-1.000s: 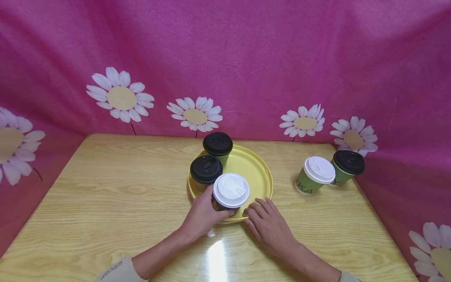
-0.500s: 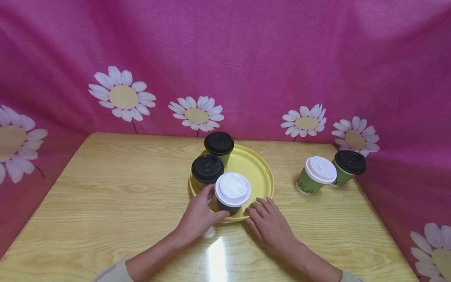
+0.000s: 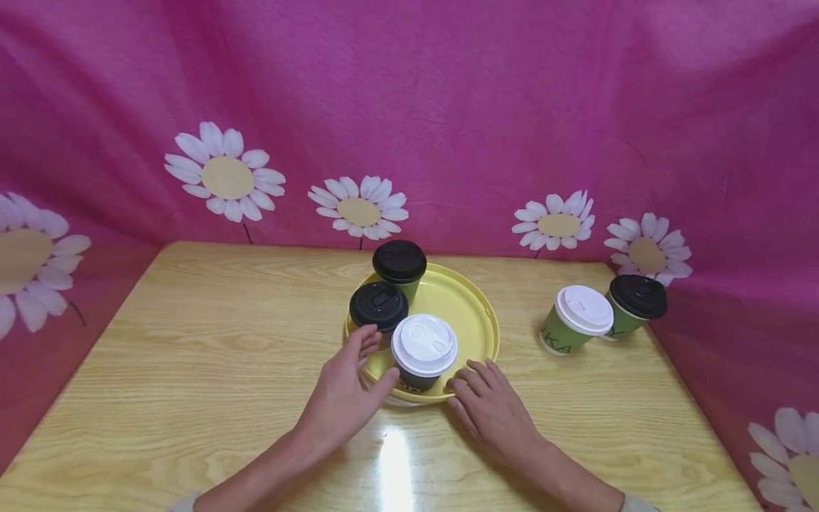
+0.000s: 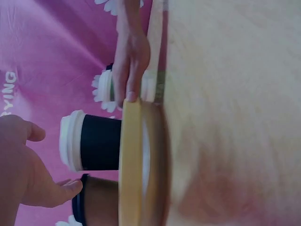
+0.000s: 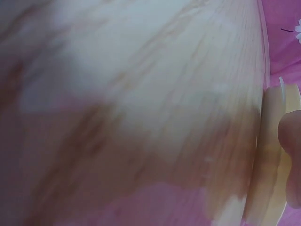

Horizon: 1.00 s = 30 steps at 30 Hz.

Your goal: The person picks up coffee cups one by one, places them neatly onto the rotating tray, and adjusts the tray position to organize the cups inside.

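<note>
In the head view, a round yellow tray [image 3: 470,306] holds three lidded paper coffee cups. The white-lidded dark cup [image 3: 424,348] stands at its front, with a black-lidded cup [image 3: 379,306] to the left and another black-lidded cup [image 3: 399,264] behind. My left hand [image 3: 342,391] is just left of the white-lidded cup, thumb and fingers spread and holding nothing. The left wrist view shows a gap between this hand [image 4: 33,165] and the white lid. My right hand [image 3: 493,409] grips the tray's front right rim, fingers over the edge and thumb [image 5: 291,141] against the outer side.
Two more green cups stand on the wooden table [image 3: 243,341] at the right: a white-lidded one [image 3: 569,327] and a black-lidded one [image 3: 633,302] partly behind it. A pink curtain [image 3: 435,107] with daisies hangs along the back and sides.
My left hand has let go of the white-lidded cup and drawn back left, its fingers opening. The cup stays upright on the tray. My right hand keeps its place at the rim.
</note>
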{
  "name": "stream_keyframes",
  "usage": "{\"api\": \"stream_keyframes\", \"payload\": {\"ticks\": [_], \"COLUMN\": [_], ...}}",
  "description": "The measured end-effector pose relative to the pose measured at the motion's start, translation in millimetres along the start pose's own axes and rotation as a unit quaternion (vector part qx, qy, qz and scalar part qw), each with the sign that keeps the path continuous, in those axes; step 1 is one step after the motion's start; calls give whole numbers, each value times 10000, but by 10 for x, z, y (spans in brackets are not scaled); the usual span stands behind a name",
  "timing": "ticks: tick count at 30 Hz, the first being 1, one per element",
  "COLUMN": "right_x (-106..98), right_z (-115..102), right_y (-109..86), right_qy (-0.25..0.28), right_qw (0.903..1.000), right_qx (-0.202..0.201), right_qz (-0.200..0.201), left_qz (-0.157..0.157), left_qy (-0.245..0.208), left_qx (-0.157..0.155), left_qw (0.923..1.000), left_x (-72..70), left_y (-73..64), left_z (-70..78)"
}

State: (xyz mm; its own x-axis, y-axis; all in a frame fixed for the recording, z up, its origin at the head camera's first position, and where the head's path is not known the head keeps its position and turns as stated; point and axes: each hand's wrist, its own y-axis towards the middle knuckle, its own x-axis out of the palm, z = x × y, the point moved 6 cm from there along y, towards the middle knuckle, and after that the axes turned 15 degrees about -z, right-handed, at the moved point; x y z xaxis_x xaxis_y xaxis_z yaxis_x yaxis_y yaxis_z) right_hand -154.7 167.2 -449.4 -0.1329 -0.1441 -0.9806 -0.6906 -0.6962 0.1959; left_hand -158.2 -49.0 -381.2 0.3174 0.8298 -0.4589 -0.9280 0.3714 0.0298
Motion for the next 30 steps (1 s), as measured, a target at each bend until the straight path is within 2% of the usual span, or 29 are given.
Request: {"api": "stream_keyframes", "payload": {"ticks": [4,7,9,11,15,17,20,26,30], "right_x": [-1,5,9,9,-2,-7,-10,-13,-20], "right_z": [7,3,-5,-8,-9,-14,-26,-33,-31], "right_y": [-10,-13,-13,-13,-15,-13,-10,-7,-2], "right_qy": [48,-49,-134,-172,-96,-99,-227,-309,-307], "right_qw": [10000,10000,9999,9998,9998,9998,9994,9992,9992], "right_qx": [39,3,-40,-45,-24,-41,-89,-99,-91], "right_qz": [41,36,39,59,163,191,234,253,249], "left_qz": [-46,-181,-238,-236,-241,-270,-299,-343,-334], "left_qy": [826,1505,1966,2440,3252,3537,3808,4092,4234], "left_qx": [439,988,1374,1731,2223,2371,2514,2698,2740], "left_qw": [9956,9835,9705,9539,9188,9044,8893,8710,8629], "left_x": [8,70,119,166,257,294,329,376,391], "left_y": [33,65,87,108,159,181,209,256,260], "left_z": [138,246,314,376,466,490,503,510,507]}}
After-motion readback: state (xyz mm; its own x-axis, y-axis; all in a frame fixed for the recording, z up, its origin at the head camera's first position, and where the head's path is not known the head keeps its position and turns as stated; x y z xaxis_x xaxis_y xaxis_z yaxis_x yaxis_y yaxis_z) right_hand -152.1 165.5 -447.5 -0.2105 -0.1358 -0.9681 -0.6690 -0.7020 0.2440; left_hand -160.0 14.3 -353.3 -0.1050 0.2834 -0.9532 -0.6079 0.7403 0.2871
